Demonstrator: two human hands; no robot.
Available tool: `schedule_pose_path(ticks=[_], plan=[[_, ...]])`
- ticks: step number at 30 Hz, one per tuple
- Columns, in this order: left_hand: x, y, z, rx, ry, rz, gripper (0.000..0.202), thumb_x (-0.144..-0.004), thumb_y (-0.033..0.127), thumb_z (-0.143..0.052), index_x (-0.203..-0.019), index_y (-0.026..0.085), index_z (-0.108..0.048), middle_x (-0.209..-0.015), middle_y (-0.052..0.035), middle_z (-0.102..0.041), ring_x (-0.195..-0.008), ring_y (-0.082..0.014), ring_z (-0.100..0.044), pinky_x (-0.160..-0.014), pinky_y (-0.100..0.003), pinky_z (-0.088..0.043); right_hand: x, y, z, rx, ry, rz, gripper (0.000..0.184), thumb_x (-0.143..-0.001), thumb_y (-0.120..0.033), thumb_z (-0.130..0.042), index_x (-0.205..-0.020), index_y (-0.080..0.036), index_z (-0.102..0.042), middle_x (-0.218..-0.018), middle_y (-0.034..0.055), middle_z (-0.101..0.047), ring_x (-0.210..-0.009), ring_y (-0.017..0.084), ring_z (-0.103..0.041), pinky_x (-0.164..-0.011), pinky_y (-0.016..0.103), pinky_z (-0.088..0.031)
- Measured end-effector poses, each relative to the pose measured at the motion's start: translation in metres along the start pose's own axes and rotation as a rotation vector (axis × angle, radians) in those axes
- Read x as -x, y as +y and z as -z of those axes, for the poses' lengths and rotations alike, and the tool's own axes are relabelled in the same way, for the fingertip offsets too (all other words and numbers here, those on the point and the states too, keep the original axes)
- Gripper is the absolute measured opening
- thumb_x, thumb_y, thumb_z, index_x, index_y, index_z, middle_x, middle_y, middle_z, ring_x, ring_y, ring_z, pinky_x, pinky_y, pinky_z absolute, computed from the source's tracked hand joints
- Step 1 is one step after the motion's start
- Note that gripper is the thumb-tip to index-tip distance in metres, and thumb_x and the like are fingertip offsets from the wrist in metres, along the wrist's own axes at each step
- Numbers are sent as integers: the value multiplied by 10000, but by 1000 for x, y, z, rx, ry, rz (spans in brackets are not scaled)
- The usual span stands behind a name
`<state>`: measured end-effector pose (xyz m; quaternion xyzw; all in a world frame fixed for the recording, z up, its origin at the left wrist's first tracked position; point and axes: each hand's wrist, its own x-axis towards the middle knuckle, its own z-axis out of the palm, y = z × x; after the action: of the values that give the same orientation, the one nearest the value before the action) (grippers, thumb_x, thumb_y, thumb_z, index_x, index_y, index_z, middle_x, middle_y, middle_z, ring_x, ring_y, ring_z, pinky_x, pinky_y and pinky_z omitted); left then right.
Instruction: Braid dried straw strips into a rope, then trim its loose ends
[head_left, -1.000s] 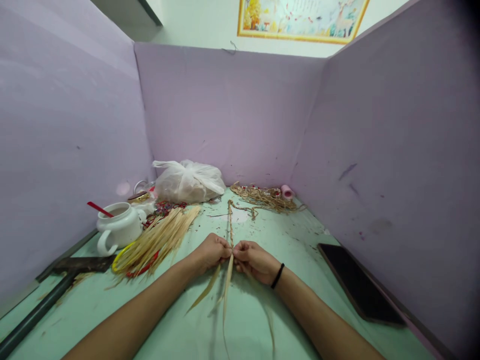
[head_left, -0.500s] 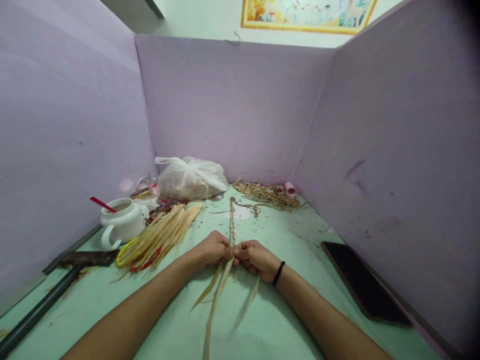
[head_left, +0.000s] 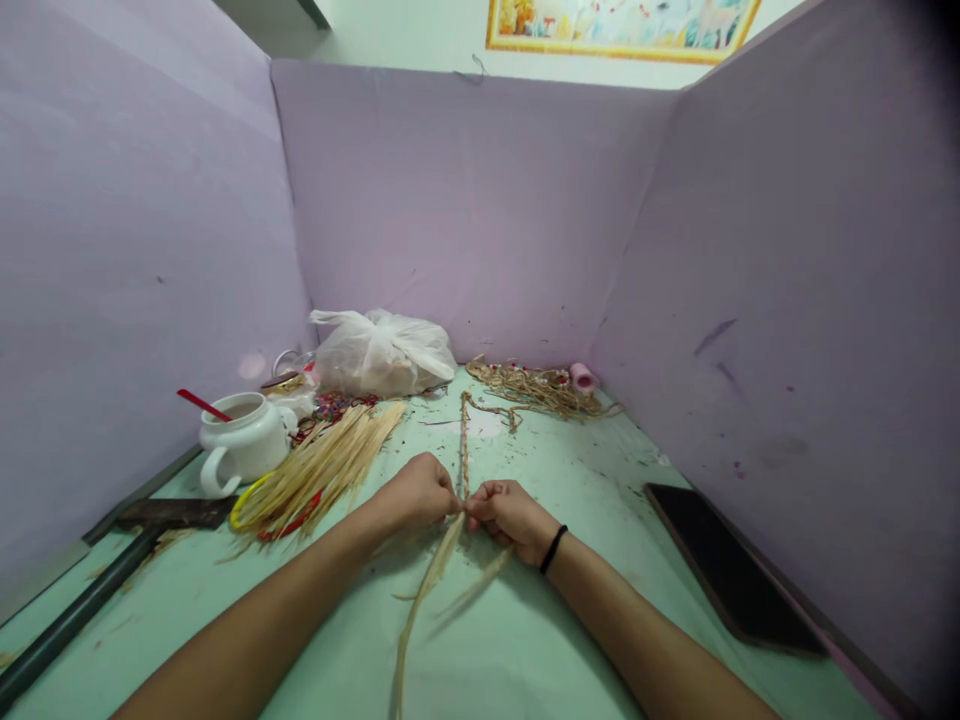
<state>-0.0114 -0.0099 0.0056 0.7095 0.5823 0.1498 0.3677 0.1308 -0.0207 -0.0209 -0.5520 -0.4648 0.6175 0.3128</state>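
My left hand and my right hand meet at the middle of the green table, both closed in a pinch on a braided straw cord. The braided part runs away from my hands toward the back wall. Loose flat straw strands trail from the pinch toward me across the table. A black band sits on my right wrist.
A bundle of straw lies left over coloured rings. A white mug with a red stick, a white plastic bag, tangled cord, a pink spool, a dark phone and a dark bar surround it. Purple panels wall three sides.
The loose strands below my hands have swung and crossed, one now lying out to the right. My hands stayed pinched together at the same spot.
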Motion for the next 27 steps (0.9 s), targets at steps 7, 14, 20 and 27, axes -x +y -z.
schedule_pose_path(ticks=[7,14,20,27], plan=[[27,14,-33,-272,216,-159,121,-603,194,-532,-614,150,-644,-567,-66,-562,-578,-171,-513,-537,-242,-310,3,-3,1,-71,25,-14,138,-499,-38,-443,-497,-174,-419,-287,-102,-311,-280,30,-205,-330,193,-101],[35,19,-36,-434,147,-226,161,-615,193,-541,-700,143,-667,-691,-138,-626,-682,-236,-567,-640,-296,-364,1,0,3,-61,-18,9,102,-500,-43,-467,-486,-139,-497,-303,-78,-363,-292,28,-243,-340,194,-118],[17,16,-6,-94,337,-89,200,-690,238,-486,-712,131,-655,-560,-57,-588,-584,-143,-526,-551,-231,-344,0,0,9,-62,-130,4,82,-554,-133,-570,-497,-142,-513,-310,-80,-354,-301,31,-238,-351,203,-125],[-2,0,-11,650,-146,205,156,-588,166,-566,-696,64,-613,-392,20,-482,-311,-53,-374,-330,-174,-235,0,0,13,-133,-212,65,174,-535,-235,-660,-531,-135,-518,-429,-39,-505,-369,37,-352,-397,193,-204]])
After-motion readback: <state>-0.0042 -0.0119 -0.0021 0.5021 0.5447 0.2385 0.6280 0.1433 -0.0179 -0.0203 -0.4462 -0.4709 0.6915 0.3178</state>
